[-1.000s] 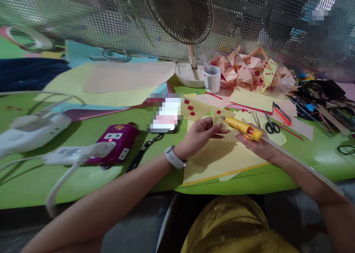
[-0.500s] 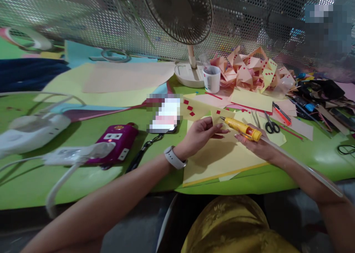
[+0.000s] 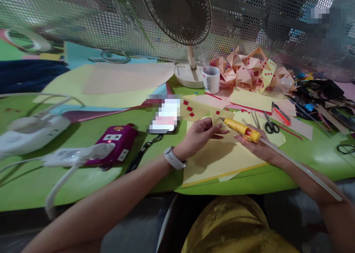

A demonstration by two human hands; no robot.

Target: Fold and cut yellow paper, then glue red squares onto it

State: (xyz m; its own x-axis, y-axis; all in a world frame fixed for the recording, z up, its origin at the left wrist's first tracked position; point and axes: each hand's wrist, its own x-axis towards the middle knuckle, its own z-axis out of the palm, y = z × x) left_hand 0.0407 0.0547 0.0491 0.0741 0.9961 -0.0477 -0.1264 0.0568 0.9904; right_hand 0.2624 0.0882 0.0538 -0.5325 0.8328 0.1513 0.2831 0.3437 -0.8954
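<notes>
My right hand (image 3: 256,146) is closed around a yellow glue gun (image 3: 240,129) with a long clear glue stick (image 3: 302,169) trailing back over my forearm. Its nozzle points left at a small yellow paper piece with red squares (image 3: 219,117), which my left hand (image 3: 199,136) pinches between thumb and fingers. A white watch (image 3: 173,157) sits on my left wrist. Both hands hover over pale yellow paper sheets (image 3: 219,160) on the green table (image 3: 91,179).
A desk fan (image 3: 180,20) stands at the back with a white cup (image 3: 211,79) beside it. Folded pink and yellow paper shapes (image 3: 249,70) pile at the back right. Scissors (image 3: 271,124), a red cutter (image 3: 281,112), a purple power strip (image 3: 116,138) and white plugs (image 3: 36,129) lie around.
</notes>
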